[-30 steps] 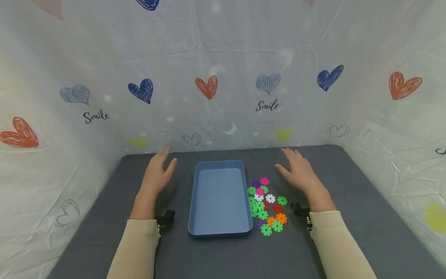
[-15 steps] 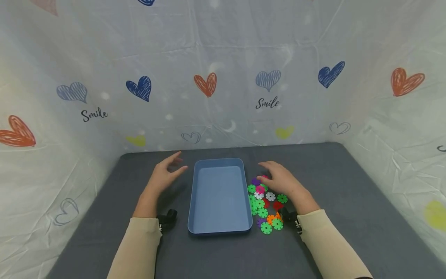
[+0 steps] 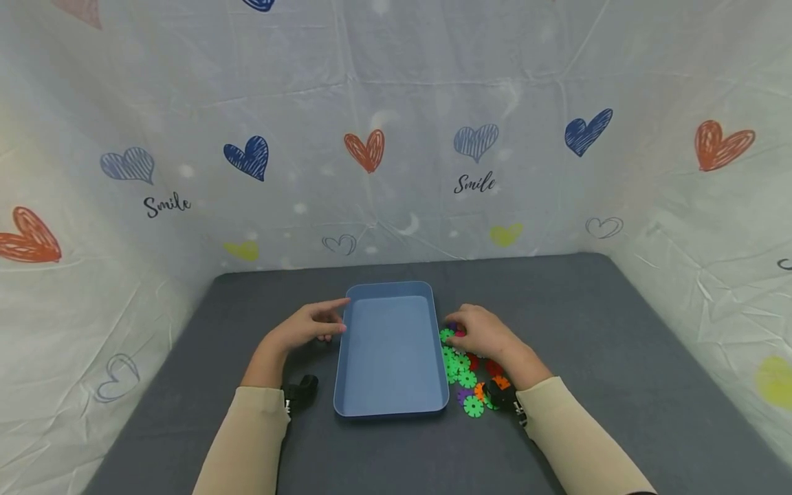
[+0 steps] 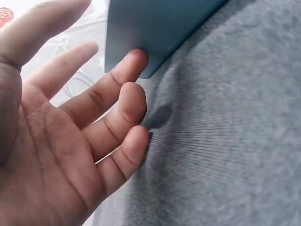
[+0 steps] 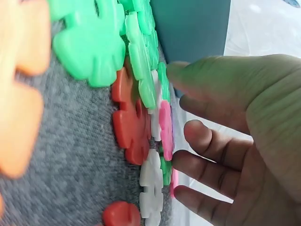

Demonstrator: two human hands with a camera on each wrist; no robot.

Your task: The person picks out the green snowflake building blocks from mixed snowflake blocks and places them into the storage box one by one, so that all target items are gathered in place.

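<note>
A blue rectangular tray (image 3: 391,357) lies on the dark cloth with its bare floor showing. My left hand (image 3: 307,326) is at its left side, index finger and thumb at the rim; in the left wrist view a fingertip meets the tray wall (image 4: 150,30). Along the tray's right side lies a pile of notched plastic discs, mostly green (image 3: 465,379). Over the pile's far end bends my right hand (image 3: 485,333). Its relaxed fingers (image 5: 207,169) are beside a pink disc (image 5: 166,129) in the right wrist view, with nothing seen gripped. The hand hides part of the pile.
Orange (image 3: 500,381), purple (image 3: 464,395) and red discs (image 5: 131,122) also lie in the pile, some overlapping. Grey-black cloth (image 3: 383,457) covers the table. A pale curtain with printed hearts (image 3: 365,150) hangs behind and at both sides. Each wrist carries a black camera (image 3: 301,392).
My left hand has moved right to the tray's left rim. My right hand has come left and down onto the pile, its fingers bending more. Tray and discs look unmoved.
</note>
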